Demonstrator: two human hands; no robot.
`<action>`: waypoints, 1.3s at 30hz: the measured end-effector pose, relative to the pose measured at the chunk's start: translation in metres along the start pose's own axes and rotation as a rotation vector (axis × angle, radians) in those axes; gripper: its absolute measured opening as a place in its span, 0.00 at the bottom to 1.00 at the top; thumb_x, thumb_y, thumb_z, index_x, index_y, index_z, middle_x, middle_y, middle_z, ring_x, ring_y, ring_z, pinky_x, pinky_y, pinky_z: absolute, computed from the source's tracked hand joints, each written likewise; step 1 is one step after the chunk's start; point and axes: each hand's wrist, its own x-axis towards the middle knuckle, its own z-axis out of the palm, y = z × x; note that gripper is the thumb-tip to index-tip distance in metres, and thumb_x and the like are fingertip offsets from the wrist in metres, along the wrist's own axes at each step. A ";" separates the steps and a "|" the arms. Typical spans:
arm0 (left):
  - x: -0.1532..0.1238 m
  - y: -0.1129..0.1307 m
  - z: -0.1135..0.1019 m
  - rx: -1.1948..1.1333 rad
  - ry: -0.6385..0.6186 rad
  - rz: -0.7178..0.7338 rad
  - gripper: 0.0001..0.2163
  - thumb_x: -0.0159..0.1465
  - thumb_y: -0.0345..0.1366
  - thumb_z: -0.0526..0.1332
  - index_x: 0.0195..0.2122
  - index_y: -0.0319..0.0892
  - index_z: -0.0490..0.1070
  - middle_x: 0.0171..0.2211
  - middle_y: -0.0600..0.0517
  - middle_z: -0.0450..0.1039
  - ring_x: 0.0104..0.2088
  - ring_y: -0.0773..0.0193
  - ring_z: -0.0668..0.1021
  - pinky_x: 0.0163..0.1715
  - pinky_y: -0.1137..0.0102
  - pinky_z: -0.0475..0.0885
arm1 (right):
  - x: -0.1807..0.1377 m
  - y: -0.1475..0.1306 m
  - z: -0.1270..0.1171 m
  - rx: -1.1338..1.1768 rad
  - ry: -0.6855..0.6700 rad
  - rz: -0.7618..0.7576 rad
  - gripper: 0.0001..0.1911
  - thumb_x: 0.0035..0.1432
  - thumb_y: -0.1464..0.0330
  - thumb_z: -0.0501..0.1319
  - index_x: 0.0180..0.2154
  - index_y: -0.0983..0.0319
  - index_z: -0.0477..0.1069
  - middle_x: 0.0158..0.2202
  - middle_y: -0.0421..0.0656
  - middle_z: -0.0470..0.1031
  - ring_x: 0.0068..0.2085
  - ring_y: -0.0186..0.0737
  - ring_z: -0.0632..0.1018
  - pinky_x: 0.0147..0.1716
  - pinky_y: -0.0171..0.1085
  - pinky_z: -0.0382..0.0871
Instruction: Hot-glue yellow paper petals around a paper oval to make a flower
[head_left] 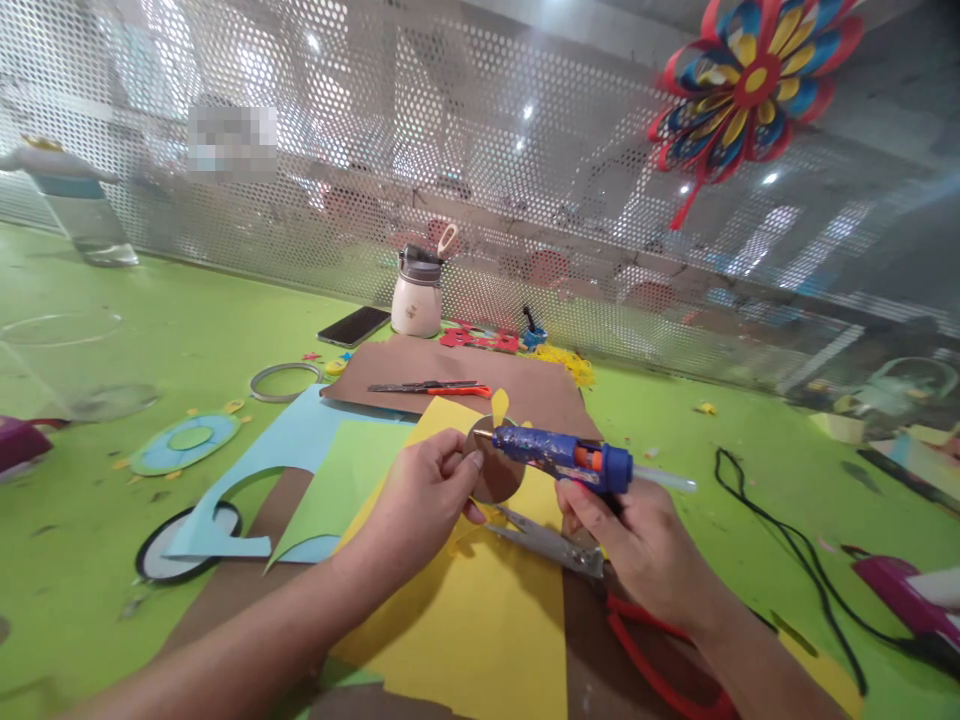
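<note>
Yellow paper (480, 620) underlies left hand (420, 500), grip pinching brown disc (499, 480) bearing one yellow petal (499, 405); right hand (637, 540) clamps glue gun (562, 455), nozzle at disc.

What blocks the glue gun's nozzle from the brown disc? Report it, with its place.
Nothing visible does. The glue gun in the right hand has its nozzle at the upper edge of the brown disc, which the left hand pinches. The left fingers lie close beside the tip, not across it.
</note>
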 end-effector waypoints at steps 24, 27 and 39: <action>-0.001 -0.002 -0.001 -0.016 0.002 -0.003 0.10 0.59 0.38 0.56 0.22 0.42 0.61 0.17 0.59 0.66 0.17 0.65 0.77 0.18 0.75 0.64 | 0.000 -0.001 0.000 -0.026 0.019 0.000 0.18 0.62 0.57 0.51 0.27 0.61 0.68 0.20 0.39 0.68 0.24 0.35 0.70 0.24 0.34 0.63; 0.000 -0.001 -0.002 -0.033 0.014 -0.004 0.10 0.58 0.38 0.57 0.22 0.42 0.61 0.17 0.59 0.65 0.17 0.65 0.77 0.18 0.75 0.65 | 0.000 -0.001 -0.001 -0.024 0.019 -0.012 0.18 0.62 0.58 0.51 0.27 0.62 0.68 0.21 0.39 0.68 0.23 0.35 0.69 0.24 0.33 0.63; 0.002 0.003 -0.006 -0.049 0.057 -0.049 0.08 0.57 0.38 0.57 0.24 0.41 0.64 0.15 0.61 0.62 0.17 0.66 0.76 0.19 0.74 0.68 | -0.002 0.004 -0.007 -0.046 0.140 -0.087 0.12 0.62 0.63 0.53 0.30 0.62 0.68 0.26 0.40 0.71 0.27 0.36 0.71 0.26 0.33 0.65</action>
